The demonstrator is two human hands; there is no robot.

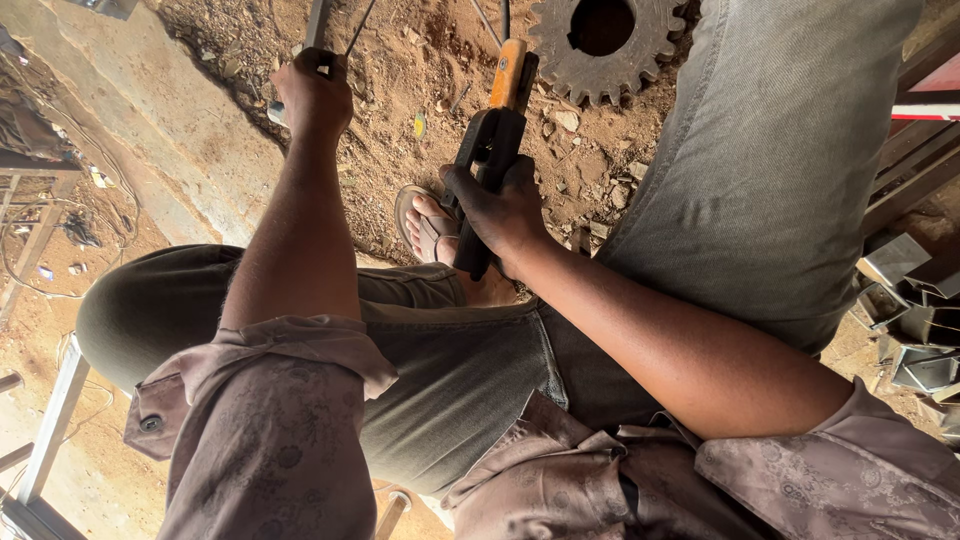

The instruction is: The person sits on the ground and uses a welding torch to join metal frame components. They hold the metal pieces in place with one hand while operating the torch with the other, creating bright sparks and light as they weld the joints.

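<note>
Forearms first: your left arm reaches straight out from its rolled floral sleeve, over your bent left knee, and ends well ahead of you near the top edge of the view. Your left hand [312, 95] is curled into a tight fist around a thin metal bar [316, 22], knuckles toward the camera; the bar runs up out of the picture, and a thin dark rod stands just beside it.

Your right arm comes in from the lower right, crosses your lap between the two knees, and bends at the wrist over the dirt. Your right hand [505, 215] is closed around the black body of an electrode holder [490, 150], fingers wrapped across it and smudged dark. The holder points away from you, its orange-brown wooden part at the far end, touching nothing that you can make out.

Beyond the holder lies a large toothed steel gear [610, 45] on the stony ground. Just left of your right hand, a sandalled foot [428, 225] rests on the dirt. Folded sheet-metal pieces [910, 310] are heaped at the right edge.
</note>
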